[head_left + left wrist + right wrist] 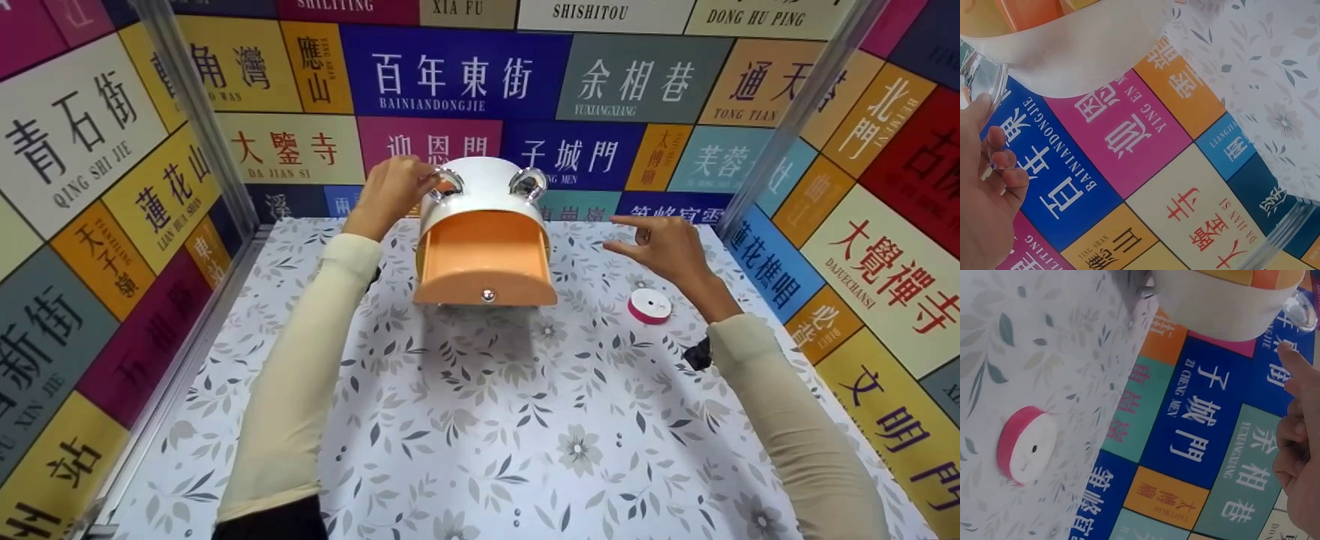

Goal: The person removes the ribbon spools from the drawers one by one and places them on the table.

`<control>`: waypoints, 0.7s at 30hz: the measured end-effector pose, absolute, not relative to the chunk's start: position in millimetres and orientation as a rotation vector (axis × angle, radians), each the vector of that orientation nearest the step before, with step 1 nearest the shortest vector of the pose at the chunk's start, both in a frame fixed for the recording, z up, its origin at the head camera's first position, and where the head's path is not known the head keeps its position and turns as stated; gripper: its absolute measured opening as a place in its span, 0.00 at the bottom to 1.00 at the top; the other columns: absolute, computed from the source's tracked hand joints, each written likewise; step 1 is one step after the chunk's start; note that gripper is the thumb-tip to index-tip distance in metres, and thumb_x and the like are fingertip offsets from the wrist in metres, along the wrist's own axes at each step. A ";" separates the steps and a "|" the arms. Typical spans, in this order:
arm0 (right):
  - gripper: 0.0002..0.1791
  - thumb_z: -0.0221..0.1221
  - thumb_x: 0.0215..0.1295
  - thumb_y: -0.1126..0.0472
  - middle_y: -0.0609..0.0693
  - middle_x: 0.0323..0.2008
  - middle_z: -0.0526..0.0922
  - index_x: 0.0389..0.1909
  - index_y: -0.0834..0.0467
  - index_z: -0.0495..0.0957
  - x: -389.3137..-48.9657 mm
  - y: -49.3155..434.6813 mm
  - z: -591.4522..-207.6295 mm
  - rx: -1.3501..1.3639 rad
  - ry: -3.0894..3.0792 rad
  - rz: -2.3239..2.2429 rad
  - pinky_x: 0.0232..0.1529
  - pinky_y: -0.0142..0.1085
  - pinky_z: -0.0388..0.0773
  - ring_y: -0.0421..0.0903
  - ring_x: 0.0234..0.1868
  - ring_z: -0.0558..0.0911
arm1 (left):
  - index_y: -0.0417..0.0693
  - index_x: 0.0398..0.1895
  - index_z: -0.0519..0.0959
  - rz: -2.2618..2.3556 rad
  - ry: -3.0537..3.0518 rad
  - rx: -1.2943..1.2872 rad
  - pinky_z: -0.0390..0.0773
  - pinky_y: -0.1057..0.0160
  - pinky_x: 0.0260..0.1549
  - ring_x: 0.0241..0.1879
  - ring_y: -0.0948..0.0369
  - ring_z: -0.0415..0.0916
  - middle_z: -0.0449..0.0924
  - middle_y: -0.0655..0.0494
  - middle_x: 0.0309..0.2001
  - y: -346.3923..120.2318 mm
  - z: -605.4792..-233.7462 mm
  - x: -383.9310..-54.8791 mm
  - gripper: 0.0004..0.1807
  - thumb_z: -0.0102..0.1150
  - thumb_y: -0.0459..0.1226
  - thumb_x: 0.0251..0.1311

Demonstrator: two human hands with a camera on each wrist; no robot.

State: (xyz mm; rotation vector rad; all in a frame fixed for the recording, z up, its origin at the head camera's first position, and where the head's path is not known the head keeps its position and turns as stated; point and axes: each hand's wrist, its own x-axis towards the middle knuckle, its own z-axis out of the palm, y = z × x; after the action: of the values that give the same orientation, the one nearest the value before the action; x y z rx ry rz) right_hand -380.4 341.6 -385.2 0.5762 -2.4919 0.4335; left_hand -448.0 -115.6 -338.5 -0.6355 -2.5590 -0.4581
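A white and orange drawer box [474, 178] with two shiny silver ring-shaped ears is near the back of the table. Its orange drawer [486, 286], with a round silver knob, is pulled out toward me. My left hand [390, 191] pinches the left ear [450, 180] between thumb and fingers; the left wrist view shows this hand [988, 208] at the ear's rim. To the right of the box, my right hand [664, 244] hovers with thumb and index finger spread apart, holding nothing. Its other fingers curl loosely in the right wrist view.
A pink-edged white ribbon spool [650, 306] lies flat on the table below my right hand. The tabletop [450, 420] has a leaf-patterned cover. Panels with colourful street-name signs [457, 73] stand at the back and both sides, joined by metal posts [802, 112].
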 end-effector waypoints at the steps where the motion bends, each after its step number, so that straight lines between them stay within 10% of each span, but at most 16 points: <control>1: 0.27 0.74 0.60 0.41 0.45 0.14 0.71 0.59 0.45 0.86 -379.4 338.3 -382.8 0.594 -2.477 0.429 0.19 0.38 0.63 0.44 0.17 0.68 | 0.53 0.50 0.90 -0.454 -2.553 -0.641 0.83 0.55 0.41 0.35 0.53 0.80 0.86 0.50 0.38 -115.1 -338.4 -448.2 0.12 0.61 0.45 0.75; 21: 0.24 0.76 0.58 0.46 0.43 0.15 0.67 0.55 0.47 0.88 -336.3 240.9 -354.6 1.115 -2.175 0.436 0.21 0.33 0.58 0.36 0.19 0.61 | 0.55 0.49 0.90 -0.501 -2.534 -0.627 0.83 0.57 0.37 0.32 0.56 0.80 0.90 0.52 0.40 -115.1 -340.7 -449.7 0.11 0.61 0.44 0.74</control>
State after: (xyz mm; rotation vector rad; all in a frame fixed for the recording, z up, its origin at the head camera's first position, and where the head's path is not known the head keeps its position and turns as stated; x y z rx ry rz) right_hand -336.3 240.9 -354.6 1.1146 -2.1752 0.4362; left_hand -449.7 -115.1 -340.7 -0.6268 -2.5339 -0.5012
